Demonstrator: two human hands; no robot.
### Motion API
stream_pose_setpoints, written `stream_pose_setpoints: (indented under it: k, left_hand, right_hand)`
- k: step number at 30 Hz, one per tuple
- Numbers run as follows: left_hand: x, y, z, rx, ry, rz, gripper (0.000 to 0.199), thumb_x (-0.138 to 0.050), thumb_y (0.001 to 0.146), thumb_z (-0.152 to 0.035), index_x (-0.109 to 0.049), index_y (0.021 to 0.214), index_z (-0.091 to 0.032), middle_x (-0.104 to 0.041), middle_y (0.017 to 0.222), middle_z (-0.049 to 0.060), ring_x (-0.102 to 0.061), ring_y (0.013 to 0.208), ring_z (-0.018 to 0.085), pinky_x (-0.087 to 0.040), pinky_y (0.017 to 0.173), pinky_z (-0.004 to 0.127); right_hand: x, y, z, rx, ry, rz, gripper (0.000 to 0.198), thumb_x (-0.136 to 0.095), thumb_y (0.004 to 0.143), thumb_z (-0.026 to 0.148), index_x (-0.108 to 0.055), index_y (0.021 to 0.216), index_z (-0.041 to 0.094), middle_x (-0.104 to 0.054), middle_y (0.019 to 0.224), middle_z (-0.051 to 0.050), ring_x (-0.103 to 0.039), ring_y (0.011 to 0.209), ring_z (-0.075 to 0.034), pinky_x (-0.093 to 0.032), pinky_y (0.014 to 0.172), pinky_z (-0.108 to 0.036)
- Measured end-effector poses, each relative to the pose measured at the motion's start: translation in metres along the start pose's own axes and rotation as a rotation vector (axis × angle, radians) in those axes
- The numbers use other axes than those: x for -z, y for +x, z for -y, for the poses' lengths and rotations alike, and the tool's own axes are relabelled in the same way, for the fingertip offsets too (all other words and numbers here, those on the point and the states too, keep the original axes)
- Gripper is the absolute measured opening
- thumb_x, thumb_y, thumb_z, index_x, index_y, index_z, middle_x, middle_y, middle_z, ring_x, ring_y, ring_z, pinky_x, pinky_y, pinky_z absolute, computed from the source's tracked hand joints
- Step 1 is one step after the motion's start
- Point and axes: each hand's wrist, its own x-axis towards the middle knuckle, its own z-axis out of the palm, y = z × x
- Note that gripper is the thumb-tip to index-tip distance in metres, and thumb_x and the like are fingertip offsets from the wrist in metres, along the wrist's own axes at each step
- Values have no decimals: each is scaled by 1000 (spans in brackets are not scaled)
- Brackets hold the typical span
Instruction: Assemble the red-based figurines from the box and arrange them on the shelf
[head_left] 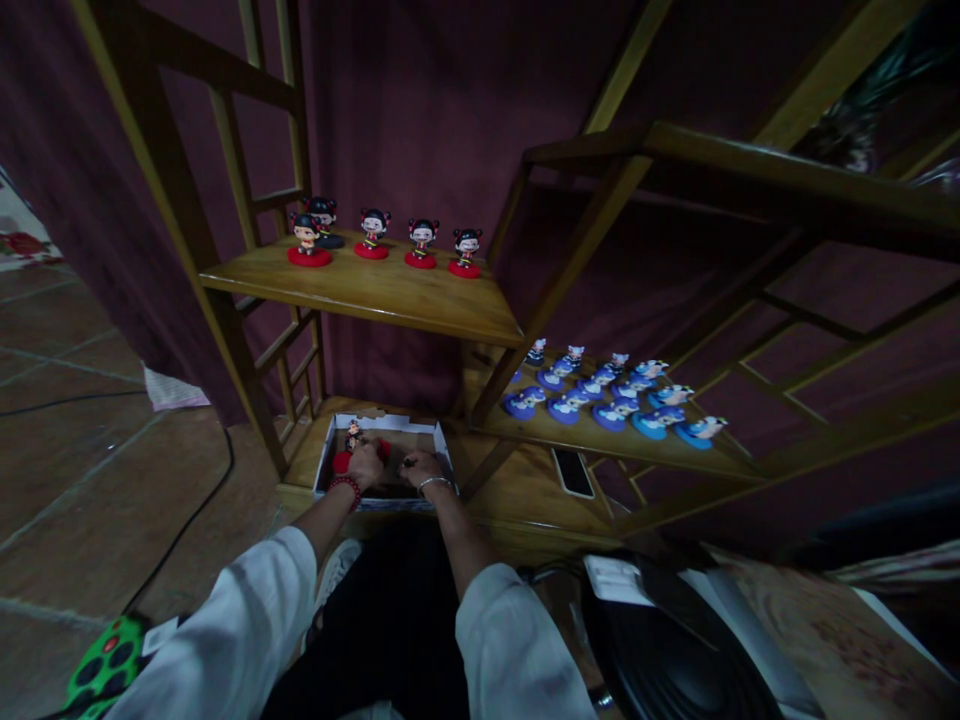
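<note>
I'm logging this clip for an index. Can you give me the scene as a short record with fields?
setting: wooden shelf unit against a dark red curtain
left hand: in the box, at a red-based figurine
right hand: in the same box; what it grips cannot be told
upper shelf: five red-based figurines
middle shelf: rows of blue figurines
bottom shelf: phone

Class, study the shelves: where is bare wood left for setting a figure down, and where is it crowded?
Free: the upper shelf in front of the red figures, and the bottom board around the phone. Crowded: the middle shelf with blue figures, and the box where the left hand and right hand reach.
</note>
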Motion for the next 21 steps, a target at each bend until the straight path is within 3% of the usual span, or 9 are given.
stream_pose_setpoints:
  k: [5,9,14,21]
  left_hand:
    - [0,2,-1,-81,35,-44,49,-41,72,0,-48,120,-10,-43,130,17,-44,118,18,-35,93,22]
    - [-2,6,0,-129,79,-22,58,-43,71,1,-39,127,-12,-41,132,18,-39,122,20,-33,95,25]
    - [-5,8,0,-153,126,25,57,-47,71,-1,-40,126,-15,-49,124,18,-53,109,23,-40,89,31]
    - [-2,4,-4,-96,192,30,46,-44,75,-4,-46,120,-13,-30,134,24,-56,103,27,-43,84,36]
  right_hand:
    - [-1,-1,0,-22,20,12,19,-60,64,17,-67,82,18,-69,79,-2,-63,70,-12,-43,56,-17]
    - [0,-3,2,-39,35,-5,19,-60,65,17,-67,83,21,-68,80,0,-63,73,-12,-44,58,-17]
    - [3,-6,4,-53,45,-19,15,-61,65,17,-67,78,24,-68,77,1,-63,72,-13,-45,58,-18]
    - [4,-8,4,-60,57,-30,17,-61,66,18,-67,80,23,-68,76,1,-63,71,-13,-45,58,-18]
